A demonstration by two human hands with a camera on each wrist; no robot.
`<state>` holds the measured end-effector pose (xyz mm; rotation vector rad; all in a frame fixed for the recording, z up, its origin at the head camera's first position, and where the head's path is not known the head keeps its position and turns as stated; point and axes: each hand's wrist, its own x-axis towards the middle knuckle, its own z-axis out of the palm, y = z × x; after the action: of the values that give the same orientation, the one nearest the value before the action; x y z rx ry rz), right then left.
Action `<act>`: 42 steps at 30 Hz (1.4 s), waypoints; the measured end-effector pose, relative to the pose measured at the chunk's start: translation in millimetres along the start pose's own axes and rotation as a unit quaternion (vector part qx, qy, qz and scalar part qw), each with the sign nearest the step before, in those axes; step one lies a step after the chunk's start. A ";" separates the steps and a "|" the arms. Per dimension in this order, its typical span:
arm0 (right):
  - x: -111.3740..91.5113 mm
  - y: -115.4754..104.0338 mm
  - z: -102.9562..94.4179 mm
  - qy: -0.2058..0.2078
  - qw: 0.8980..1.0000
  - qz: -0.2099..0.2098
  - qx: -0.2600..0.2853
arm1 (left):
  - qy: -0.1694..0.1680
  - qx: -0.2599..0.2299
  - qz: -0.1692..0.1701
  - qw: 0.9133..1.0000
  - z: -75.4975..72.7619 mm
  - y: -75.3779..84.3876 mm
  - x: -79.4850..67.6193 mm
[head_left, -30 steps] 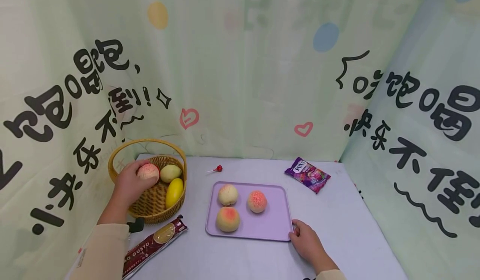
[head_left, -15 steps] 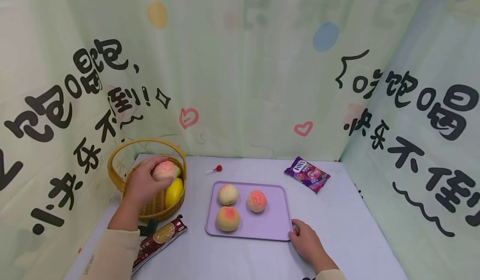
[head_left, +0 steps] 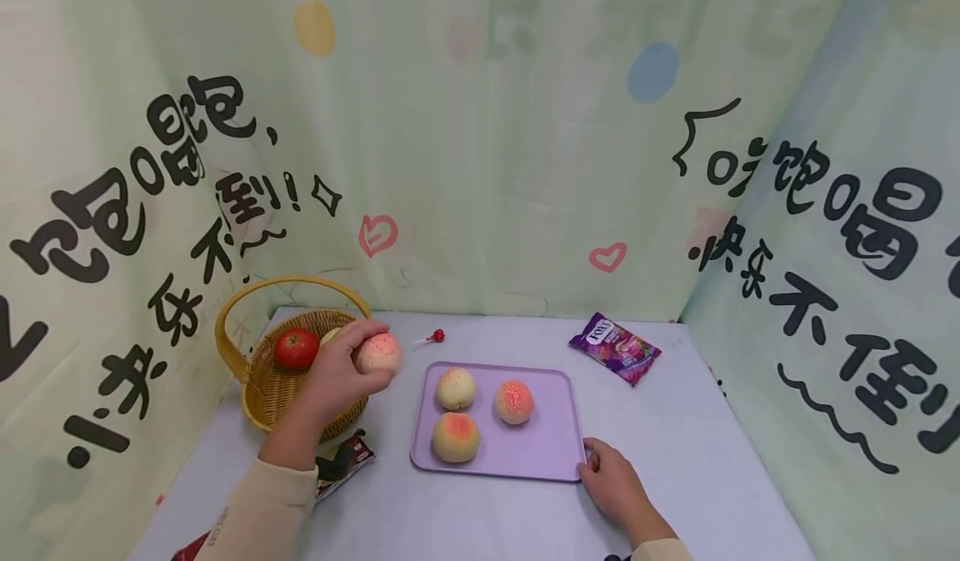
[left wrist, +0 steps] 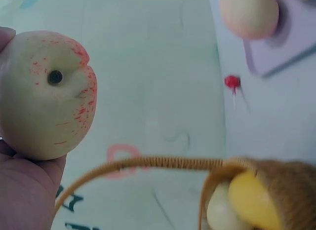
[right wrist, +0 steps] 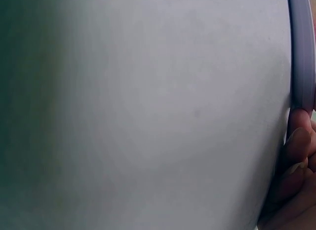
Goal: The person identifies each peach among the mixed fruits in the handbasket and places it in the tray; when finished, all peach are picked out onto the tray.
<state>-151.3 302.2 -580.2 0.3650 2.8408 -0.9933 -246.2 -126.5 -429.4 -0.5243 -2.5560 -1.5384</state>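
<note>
My left hand (head_left: 337,382) grips a pale peach (head_left: 378,353) speckled with pink, in the air just right of the wicker basket (head_left: 258,390). In the left wrist view the peach (left wrist: 49,101) shows a dark dot at its stem end. A round red fruit (head_left: 296,348) lies in the basket; a yellow fruit (left wrist: 254,198) and a pale one (left wrist: 224,210) show there in the left wrist view. My right hand (head_left: 617,488) pinches the near right corner of the purple tray (head_left: 525,454). Three peaches rest on the tray, one of them pinker (head_left: 514,403).
Behind the tray's left end lies a red lollipop (head_left: 437,337). A purple candy bag (head_left: 615,349) is at the back right. The spaghetti pack (head_left: 352,463) lies in front of the basket, partly hidden by my left arm. Printed curtains (head_left: 480,169) surround the white table (head_left: 465,519).
My left hand has carried the peach rightward, from over the basket to beyond its right rim, uncovering the red fruit inside. The right hand has stayed at the tray corner.
</note>
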 end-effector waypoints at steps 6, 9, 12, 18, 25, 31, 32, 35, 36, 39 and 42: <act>1.0 0.7 -0.1 0.001 1.000 -0.007 0.003 | -0.026 -0.038 0.001 0.999 21.0 10.5 1.7; 2.1 1.8 0.3 0.001 1.000 -0.007 0.003 | -0.036 -0.048 0.012 0.998 29.9 14.9 1.7; 2.9 2.3 0.3 -0.002 1.000 -0.004 0.003 | -0.044 -0.053 0.028 0.997 39.0 15.9 2.2; 2.9 2.8 0.1 -0.003 1.000 -0.006 0.000 | -0.063 -0.061 0.033 0.996 59.6 16.5 3.8; 2.7 3.9 0.4 0.002 1.000 -0.013 0.000 | -0.080 -0.075 0.036 0.993 82.2 23.7 3.8; 2.4 3.4 0.4 0.003 1.000 -0.015 -0.005 | -0.108 -0.082 0.037 0.990 106.8 25.0 0.9; 2.4 3.2 0.3 0.004 1.000 -0.015 -0.006 | -0.112 -0.082 0.034 0.990 111.3 24.6 0.6; 2.0 2.7 -0.3 0.008 1.000 -0.017 -0.006 | -0.123 -0.085 0.020 0.989 124.9 22.8 0.6; 2.2 2.8 -0.3 0.009 1.000 -0.017 -0.005 | -0.124 -0.085 0.020 0.988 129.1 22.0 0.6; 2.2 2.9 -0.4 0.012 1.000 -0.022 -0.006 | -0.128 -0.083 0.021 0.988 140.7 19.5 -0.3; 2.7 3.5 0.2 0.011 1.000 -0.018 -0.006 | -0.134 -0.075 0.029 0.988 150.5 17.2 -1.6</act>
<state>-153.0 305.2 -583.0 0.3266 2.8824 -0.9831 -226.5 12.0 -487.7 -0.8719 -2.5956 -1.7557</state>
